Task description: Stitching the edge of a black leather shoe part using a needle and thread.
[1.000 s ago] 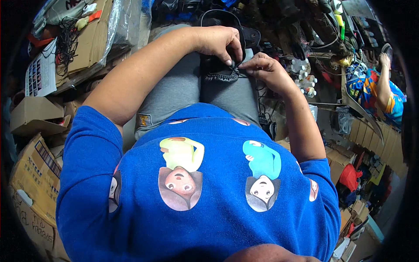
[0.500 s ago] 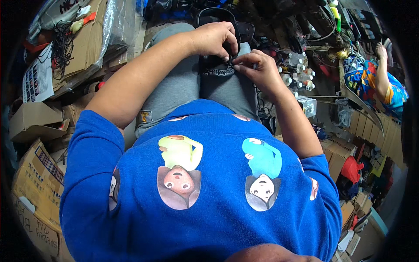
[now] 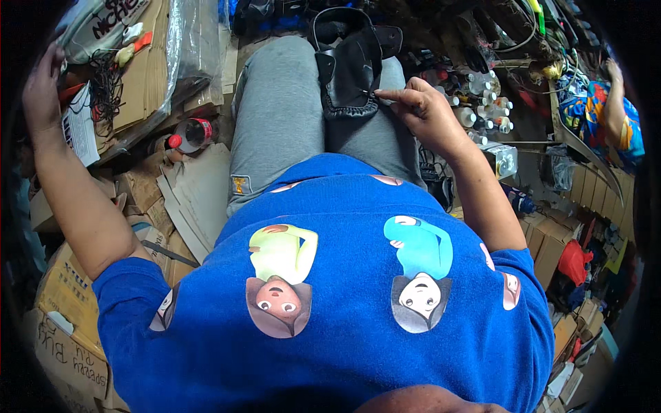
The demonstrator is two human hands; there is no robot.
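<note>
A black moccasin-style shoe upper [image 3: 351, 77] with a gathered, stitched toe seam lies across my thighs, its toe toward me and its strap loop at the far end. At the right side of that seam is my right hand [image 3: 421, 110]; the forefinger reaches to the edge and the other fingers are curled in. A tiny pale glint shows by the fingertip, too small to name. Far out to the left, my left hand [image 3: 45, 89] is raised at the picture's dark rim, fingers drawn together. Whatever it holds, if anything, cannot be made out.
Flattened cardboard [image 3: 141, 76] and plastic sheeting lie at the left, beside a red-capped bottle [image 3: 193, 134]. Several small bottles [image 3: 489, 110] cluster right of my knees. A person in a colourful shirt [image 3: 592, 113] is at the far right. Cardboard boxes [image 3: 69, 351] stand near left.
My left hand has left the shoe upper and swung far out to the left. My right hand stays at the toe seam. More of the upper now shows.
</note>
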